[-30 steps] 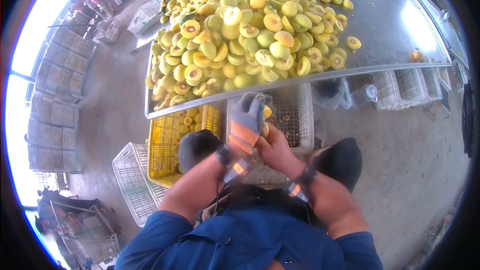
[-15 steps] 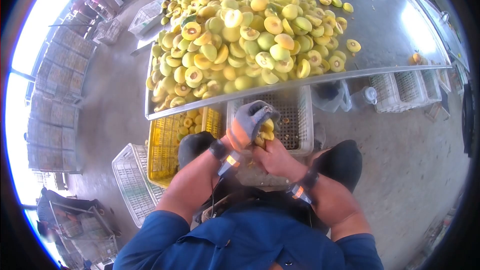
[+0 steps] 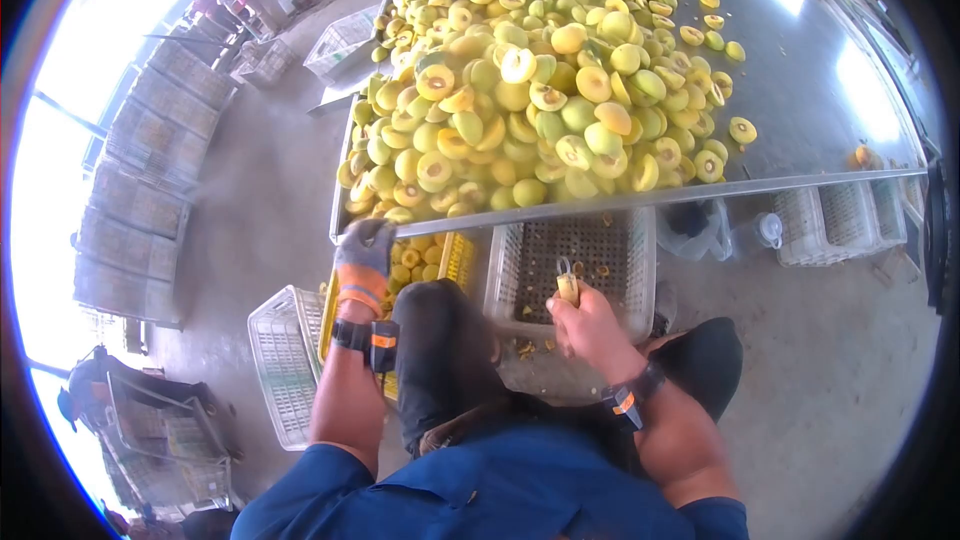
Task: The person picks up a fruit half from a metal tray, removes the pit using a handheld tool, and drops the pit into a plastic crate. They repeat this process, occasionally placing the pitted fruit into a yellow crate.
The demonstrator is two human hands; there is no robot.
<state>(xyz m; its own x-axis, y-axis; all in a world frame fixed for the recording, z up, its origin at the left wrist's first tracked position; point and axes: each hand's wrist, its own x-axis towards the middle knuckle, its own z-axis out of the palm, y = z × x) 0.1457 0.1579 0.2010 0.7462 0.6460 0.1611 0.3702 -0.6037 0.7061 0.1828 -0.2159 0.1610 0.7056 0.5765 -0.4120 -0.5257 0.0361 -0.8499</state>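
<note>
Leftward has gone the gloved left hand (image 3: 365,258), parted from the bare right hand (image 3: 590,325) it met a moment earlier; it hangs over the yellow crate (image 3: 457,262), by the near edge of the worktop (image 3: 800,105), and I cannot tell whether its grip is spread or closed. Yellow fruit halves (image 3: 414,262) lie in that crate. Next comes the heap (image 3: 520,105) on the worktop: yellow-green skins, paler cut faces, some brown-rimmed hollows (a few pieces blush orange). Lower down, the white crate (image 3: 643,258) has scraps on its slotted floor. Near its front rim, the right hand's grip pinches a small tool (image 3: 568,287), yellowish-handled, its metal loop pointing away. Farther right, loose halves (image 3: 742,130) lie on the worktop.
</note>
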